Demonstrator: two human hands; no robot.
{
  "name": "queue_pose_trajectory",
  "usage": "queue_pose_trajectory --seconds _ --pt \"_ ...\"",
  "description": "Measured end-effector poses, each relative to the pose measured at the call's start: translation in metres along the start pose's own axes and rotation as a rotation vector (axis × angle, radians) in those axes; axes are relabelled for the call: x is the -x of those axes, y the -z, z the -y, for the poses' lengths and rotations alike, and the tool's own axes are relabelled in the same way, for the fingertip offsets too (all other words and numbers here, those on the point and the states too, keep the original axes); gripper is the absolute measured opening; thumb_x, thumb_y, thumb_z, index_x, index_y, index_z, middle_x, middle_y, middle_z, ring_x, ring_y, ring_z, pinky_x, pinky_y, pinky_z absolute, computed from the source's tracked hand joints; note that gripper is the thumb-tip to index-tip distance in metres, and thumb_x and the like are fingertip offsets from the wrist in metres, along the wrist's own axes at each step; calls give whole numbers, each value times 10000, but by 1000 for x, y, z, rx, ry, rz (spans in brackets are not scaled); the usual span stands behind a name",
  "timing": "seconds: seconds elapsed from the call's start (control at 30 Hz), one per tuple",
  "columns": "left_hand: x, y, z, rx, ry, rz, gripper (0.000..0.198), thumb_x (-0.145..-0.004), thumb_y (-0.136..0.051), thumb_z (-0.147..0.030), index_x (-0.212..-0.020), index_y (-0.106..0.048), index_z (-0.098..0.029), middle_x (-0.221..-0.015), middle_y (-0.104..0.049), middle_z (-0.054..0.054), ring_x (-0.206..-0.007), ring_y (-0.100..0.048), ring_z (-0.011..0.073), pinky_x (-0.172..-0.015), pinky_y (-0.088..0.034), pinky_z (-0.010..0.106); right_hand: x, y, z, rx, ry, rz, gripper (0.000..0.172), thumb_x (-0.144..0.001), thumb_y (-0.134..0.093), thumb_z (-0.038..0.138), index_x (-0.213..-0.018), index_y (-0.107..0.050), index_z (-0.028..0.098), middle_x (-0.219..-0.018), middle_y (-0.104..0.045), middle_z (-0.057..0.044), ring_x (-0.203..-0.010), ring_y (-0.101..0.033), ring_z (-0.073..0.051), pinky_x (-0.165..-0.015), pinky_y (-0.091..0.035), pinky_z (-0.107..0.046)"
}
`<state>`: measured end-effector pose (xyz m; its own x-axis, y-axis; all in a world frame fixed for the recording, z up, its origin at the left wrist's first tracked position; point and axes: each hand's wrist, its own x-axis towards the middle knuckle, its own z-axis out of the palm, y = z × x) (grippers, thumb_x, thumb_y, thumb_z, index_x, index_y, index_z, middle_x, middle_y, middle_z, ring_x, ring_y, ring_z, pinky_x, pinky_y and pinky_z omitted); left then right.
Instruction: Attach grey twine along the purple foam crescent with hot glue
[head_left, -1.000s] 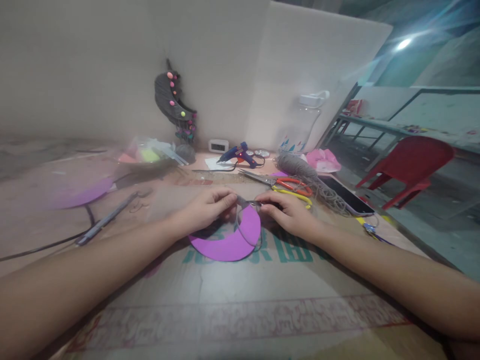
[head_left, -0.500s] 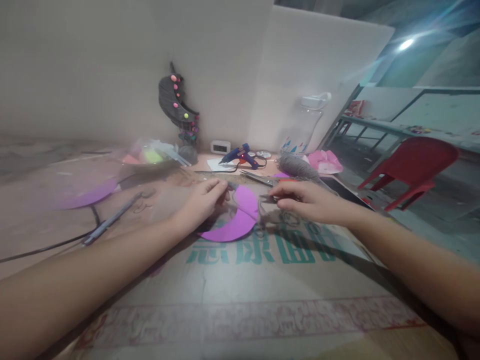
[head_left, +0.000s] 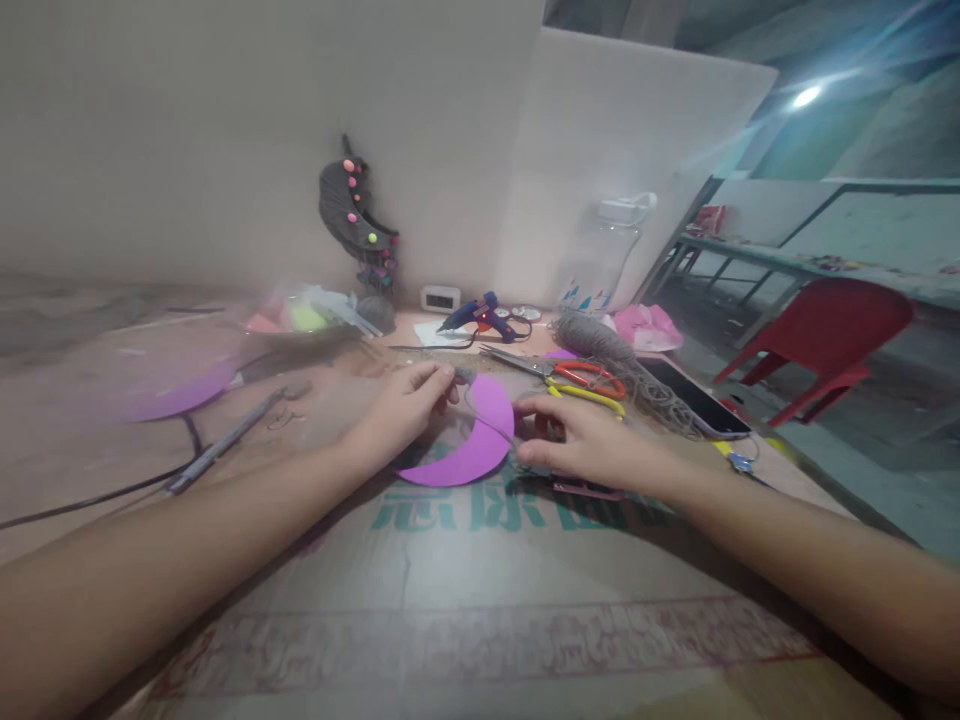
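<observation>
A purple foam crescent (head_left: 474, 447) lies on the cardboard-covered table (head_left: 480, 580). My left hand (head_left: 405, 405) is closed in a pinch on the crescent's upper tip, where a thin grey thread (head_left: 491, 424) starts. The thread runs taut across the crescent to my right hand (head_left: 589, 445), whose thumb and forefinger are pinched on its other end. A small dark tool (head_left: 589, 489), perhaps thread snips, lies on the table under my right hand.
Orange and yellow scissors (head_left: 585, 378), a grey yarn bundle (head_left: 600, 345), a phone (head_left: 697, 402) and a blue glue gun (head_left: 480, 310) lie beyond the hands. A purple disc (head_left: 176, 390) and a cable (head_left: 112, 490) lie left. A red chair (head_left: 825, 330) stands right.
My right hand swung out to the right with the small tool, then came back down beside the crescent, drawing the thread across it. The crescent shifted slightly away from me.
</observation>
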<state>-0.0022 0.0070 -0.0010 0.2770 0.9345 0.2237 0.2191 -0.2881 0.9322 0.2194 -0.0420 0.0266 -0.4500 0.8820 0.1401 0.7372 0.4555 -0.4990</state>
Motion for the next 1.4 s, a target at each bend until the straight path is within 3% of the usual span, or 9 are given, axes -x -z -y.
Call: queue_pose_trajectory --seconds 0.1,0.27,0.53,0.7,0.87,1.0,1.13,1.3,1.4 --pt "1 -1 -1 -36 -24 21 337 -882 -467 -423 -686 -551 -162 -594 -490 -14 -511 -449 101 -465 -332 209 -2 -14 -3 -51 63 8 253 -813 -635 412 -878 -652 169 -854 -624 -38 -762 -551 -162 -661 -424 -272" --pt "1 -2 2 -31 -31 71 306 -874 -477 -421 -724 -558 -167 -620 -510 -14 -527 -476 108 -484 -357 215 -4 -20 -8 -260 -63 44 207 -873 -532 329 -754 -594 170 -683 -554 12 -634 -499 -122 -591 -393 -245" --pt "2 -2 2 -71 -16 90 320 -863 -498 -444 -710 -537 -166 -615 -502 -17 -497 -451 93 -438 -327 196 -4 -13 -9 -109 26 29 303 -911 -468 345 -668 -526 174 -657 -526 13 -630 -484 -119 -596 -360 -243" --pt "3 -3 6 -60 30 100 303 -859 -497 -445 -718 -521 -178 -567 -515 -22 -457 -448 91 -431 -328 192 -8 6 -18 -2 -32 -138 322 -905 -457 368 -660 -539 175 -636 -551 5 -615 -492 -129 -581 -360 -246" --pt "3 -2 7 -67 52 112 319 -848 -501 -475 -716 -514 -185 -545 -519 -28 -424 -438 88 -403 -322 190 -13 34 -27 -354 -123 -156 345 -865 -517 502 -713 -546 193 -714 -638 -26 -725 -595 -161 -652 -440 -262" --pt "2 -2 9 -72 61 111 325 -855 -486 -482 -720 -513 -188 -549 -523 -29 -411 -447 88 -388 -324 189 -11 55 -28 -481 -164 -82 351 -830 -562 554 -754 -507 216 -466 -404 68 -438 -413 -101 -462 -339 -243" --pt "1 -2 11 -97 51 96 316 -862 -485 -468 -718 -509 -188 -556 -512 -31 -423 -457 86 -397 -331 187 -6 81 -30 -294 -187 -87 399 -800 -574 582 -931 -607 207 -513 -459 47 -427 -404 -92 -429 -307 -241" --pt "-1 -2 12 -92 23 98 330 -870 -473 -466 -698 -504 -186 -554 -520 -24 -435 -460 92 -407 -333 194 0 112 -46 256 -250 -294 371 -788 -602 546 -924 -693 213 -723 -654 -51 -579 -551 -152 -517 -376 -276" --pt "-1 -2 12 -94 25 103 325 -870 -473 -458 -703 -519 -183 -536 -520 -21 -429 -449 94 -409 -325 198 3 127 -61 438 -360 -227 412 -791 -585 571 -868 -725 191 -737 -688 -73 -615 -592 -182 -560 -400 -297"
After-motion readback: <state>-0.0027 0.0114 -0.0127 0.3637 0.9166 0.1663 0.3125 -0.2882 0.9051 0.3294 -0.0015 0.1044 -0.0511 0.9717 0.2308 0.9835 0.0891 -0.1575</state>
